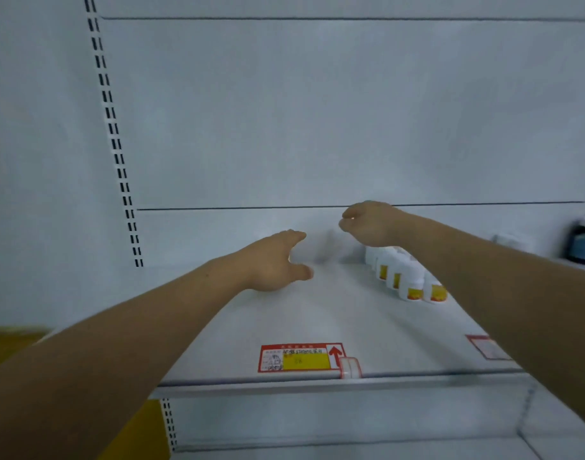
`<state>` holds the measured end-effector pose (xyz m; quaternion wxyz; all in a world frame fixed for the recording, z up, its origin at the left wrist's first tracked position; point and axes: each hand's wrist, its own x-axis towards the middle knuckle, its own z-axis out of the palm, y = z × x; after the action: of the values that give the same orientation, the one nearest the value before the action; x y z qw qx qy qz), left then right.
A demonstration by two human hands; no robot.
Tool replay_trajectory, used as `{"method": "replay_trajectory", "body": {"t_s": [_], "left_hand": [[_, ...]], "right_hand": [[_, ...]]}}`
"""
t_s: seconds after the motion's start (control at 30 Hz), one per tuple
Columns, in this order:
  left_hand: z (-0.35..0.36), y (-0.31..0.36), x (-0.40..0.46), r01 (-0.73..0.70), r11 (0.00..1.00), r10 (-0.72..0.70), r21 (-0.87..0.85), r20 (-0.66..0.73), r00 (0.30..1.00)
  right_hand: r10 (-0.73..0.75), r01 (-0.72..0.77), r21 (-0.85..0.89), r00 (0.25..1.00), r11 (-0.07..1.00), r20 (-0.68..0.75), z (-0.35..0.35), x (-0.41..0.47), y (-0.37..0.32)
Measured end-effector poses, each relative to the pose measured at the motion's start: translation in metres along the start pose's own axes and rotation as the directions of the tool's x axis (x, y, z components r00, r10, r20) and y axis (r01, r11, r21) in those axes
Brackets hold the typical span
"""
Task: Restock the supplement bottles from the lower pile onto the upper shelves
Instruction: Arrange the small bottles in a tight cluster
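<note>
— Hands first: where do they stand?

— Both reach over the upper shelf (317,327). The left hand (274,263) hangs above the bare shelf floor with fingers spread and thumb apart, a wide grip holding nothing. The right hand (370,224) is farther back, fingers loosely curled downward; I see nothing in that grip, though its underside is hidden.

— And the bottles?

— A short row of white supplement bottles (407,280) with yellow labels stands on the shelf, just below and beside the right forearm. The lower pile is out of view.

— So which step is this?

— I judge it the end of a placing: bottles set, both hands free. Next, the hands need to draw back clear of the row without knocking it, then go down for more bottles and fill the bare stretch left of the row, behind the price tag (301,357).
</note>
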<state>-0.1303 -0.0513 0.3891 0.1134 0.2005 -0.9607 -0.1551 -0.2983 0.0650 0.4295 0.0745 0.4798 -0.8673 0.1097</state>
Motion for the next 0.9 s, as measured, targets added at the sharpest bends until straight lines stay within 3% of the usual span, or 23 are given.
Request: {"method": "replay_trajectory", "body": {"t_s": [0.17,0.33,0.4,0.57,0.77,0.9], "left_hand": [[0.026,0.047,0.008,-0.052,0.997,0.057,-0.052,0.093,0.994],[0.052,0.085,0.026,-0.019,0.987,0.038,-0.161,0.12,0.992],[0.058,0.099,0.035,-0.046,0.967,0.074,-0.249,0.105,0.992],[0.073,0.116,0.056,0.11,0.924,-0.055,-0.367,0.157,0.986],[0.088,0.118,0.058,0.155,0.945,-0.113,-0.287,0.156,0.981],[0.092,0.121,0.055,0.087,0.965,-0.081,-0.248,0.032,0.996]], "right_hand": [[0.119,-0.118,-0.041,0.993,0.992,0.02,-0.013,-0.03,0.06],[0.125,-0.127,0.06,0.991,0.99,0.043,-0.008,-0.032,0.103],[0.103,-0.11,0.131,0.993,0.985,0.057,-0.002,-0.025,0.116],[0.005,-0.088,0.451,0.983,0.888,0.181,0.022,-0.008,0.13],[-0.09,-0.026,0.481,0.972,0.876,0.216,0.029,-0.002,0.132],[-0.103,0.034,0.441,0.986,0.897,0.134,0.025,-0.007,0.136]]}}
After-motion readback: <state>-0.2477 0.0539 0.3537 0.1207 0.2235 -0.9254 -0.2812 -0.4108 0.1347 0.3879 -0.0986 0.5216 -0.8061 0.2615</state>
